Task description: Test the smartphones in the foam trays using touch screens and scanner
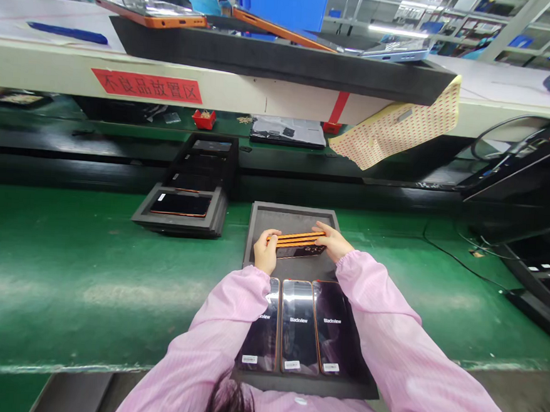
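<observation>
Between my two hands is a stack of several orange-edged smartphones (296, 240), held on edge above a dark foam tray (254, 214). My left hand (266, 250) grips the left end of the stack, and my right hand (333, 240) grips the right end. Nearer to me, three phones lie side by side with screens up: a left phone (266, 337), partly hidden by my sleeve, a middle phone (297, 339) and a right phone (332, 342). Each bears "Blackview" lettering and a white label.
To the left stands a stack of dark foam trays (212, 217) with a phone (181, 204) on top. A white shelf (263, 98) runs across the back, carrying a black foam tray (285, 59) with phones. A cable (459, 260) crosses the green bench (86, 280) at right.
</observation>
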`<state>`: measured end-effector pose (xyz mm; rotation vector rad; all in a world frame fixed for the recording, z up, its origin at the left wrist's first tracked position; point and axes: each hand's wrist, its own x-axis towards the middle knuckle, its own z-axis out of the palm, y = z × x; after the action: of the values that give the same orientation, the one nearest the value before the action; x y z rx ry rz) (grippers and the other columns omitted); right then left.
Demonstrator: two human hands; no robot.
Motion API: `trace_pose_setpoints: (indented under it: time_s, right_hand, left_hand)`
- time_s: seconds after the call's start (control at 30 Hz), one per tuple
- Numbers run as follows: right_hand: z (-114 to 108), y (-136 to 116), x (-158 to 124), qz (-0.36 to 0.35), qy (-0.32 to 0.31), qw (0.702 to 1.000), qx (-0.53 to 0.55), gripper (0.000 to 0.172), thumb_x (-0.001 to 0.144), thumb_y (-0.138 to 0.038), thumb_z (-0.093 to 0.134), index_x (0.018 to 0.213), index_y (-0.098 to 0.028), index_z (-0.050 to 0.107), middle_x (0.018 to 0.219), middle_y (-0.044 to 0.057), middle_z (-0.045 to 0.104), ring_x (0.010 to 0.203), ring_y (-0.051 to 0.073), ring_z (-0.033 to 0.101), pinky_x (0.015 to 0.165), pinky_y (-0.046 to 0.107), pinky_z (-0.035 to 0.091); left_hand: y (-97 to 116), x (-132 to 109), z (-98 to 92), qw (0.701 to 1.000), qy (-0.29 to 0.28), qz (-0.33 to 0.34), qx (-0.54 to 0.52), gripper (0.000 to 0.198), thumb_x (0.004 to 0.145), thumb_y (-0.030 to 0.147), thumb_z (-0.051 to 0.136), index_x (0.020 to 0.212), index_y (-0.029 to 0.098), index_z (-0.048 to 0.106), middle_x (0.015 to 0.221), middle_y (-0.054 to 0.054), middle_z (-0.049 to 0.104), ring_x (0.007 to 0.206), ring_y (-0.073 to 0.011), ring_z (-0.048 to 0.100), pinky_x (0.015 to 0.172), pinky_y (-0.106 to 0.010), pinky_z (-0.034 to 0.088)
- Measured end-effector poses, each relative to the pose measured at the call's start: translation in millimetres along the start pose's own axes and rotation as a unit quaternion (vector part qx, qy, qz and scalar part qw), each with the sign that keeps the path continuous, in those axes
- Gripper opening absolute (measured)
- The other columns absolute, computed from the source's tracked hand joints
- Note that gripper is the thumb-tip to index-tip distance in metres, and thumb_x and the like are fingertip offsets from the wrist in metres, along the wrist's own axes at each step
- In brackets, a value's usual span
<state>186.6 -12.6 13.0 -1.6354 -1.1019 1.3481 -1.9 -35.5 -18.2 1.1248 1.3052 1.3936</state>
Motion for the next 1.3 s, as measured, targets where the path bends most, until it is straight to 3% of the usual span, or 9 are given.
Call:
trace_pose_setpoints:
  time_s: [0.5, 0.63, 0.97, 1.17, 1.3]
  right_hand:
    - [12.2, -14.9, -5.2, 0.037, 0.058, 0.988, -0.142, 0.089, 0.046, -0.023, 0.069, 0.129, -0.015, 0.040, 0.128, 0.012, 0.047, 0.113, 0.025, 0.048, 0.099, 0.036, 0.036]
    - [15.6, -18.3, -5.2, 0.039, 0.061, 0.984, -0.165, 0.083, 0.044, -0.025, 0.071, 0.122, -0.019, 0.047, 0.122, 0.010, 0.053, 0.111, 0.027, 0.050, 0.097, 0.039, 0.036]
    - [14.6, -18.0, 4.2, 0.041, 0.096, 0.981, -0.166, 0.079, 0.043, -0.030, 0.075, 0.117, -0.018, 0.052, 0.130, 0.013, 0.047, 0.118, 0.029, 0.045, 0.099, 0.039, 0.037]
    - [17.8, -13.2, 10.6, 0.048, 0.118, 0.978, -0.164, 0.086, 0.048, -0.039, 0.073, 0.124, -0.013, 0.045, 0.129, 0.017, 0.046, 0.116, 0.031, 0.047, 0.097, 0.044, 0.038]
    - [18.7, -5.5, 3.1, -0.003, 0.122, 0.981, -0.149, 0.081, 0.054, -0.043, 0.070, 0.125, -0.015, 0.044, 0.122, 0.016, 0.052, 0.106, 0.029, 0.055, 0.092, 0.043, 0.043]
  left_hand:
    - [4.2, -1.5, 0.1, 1.000, 0.001, 0.002, 0.010, 0.018, 0.076, 0.024, 0.045, 0.080, 0.021, 0.061, 0.089, -0.002, 0.067, 0.089, -0.0159, 0.059, 0.083, -0.030, 0.044]
    - [4.9, -1.9, 0.2, 1.000, 0.002, 0.005, 0.014, 0.018, 0.076, 0.024, 0.044, 0.081, 0.021, 0.061, 0.089, -0.002, 0.067, 0.088, -0.0156, 0.059, 0.082, -0.029, 0.044]
    - [5.2, -1.9, -0.1, 1.000, 0.005, 0.009, 0.021, 0.018, 0.076, 0.023, 0.044, 0.080, 0.021, 0.062, 0.089, -0.002, 0.067, 0.088, -0.0156, 0.059, 0.082, -0.028, 0.044]
    - [1.7, -2.8, -0.1, 0.999, 0.000, 0.024, 0.036, 0.019, 0.077, 0.024, 0.043, 0.081, 0.020, 0.062, 0.088, -0.002, 0.067, 0.087, -0.0158, 0.060, 0.081, -0.029, 0.045]
    - [4.9, -0.4, -5.0, 0.993, -0.008, 0.076, 0.085, 0.021, 0.078, 0.021, 0.041, 0.081, 0.021, 0.062, 0.091, -0.004, 0.065, 0.090, -0.0169, 0.058, 0.083, -0.031, 0.044]
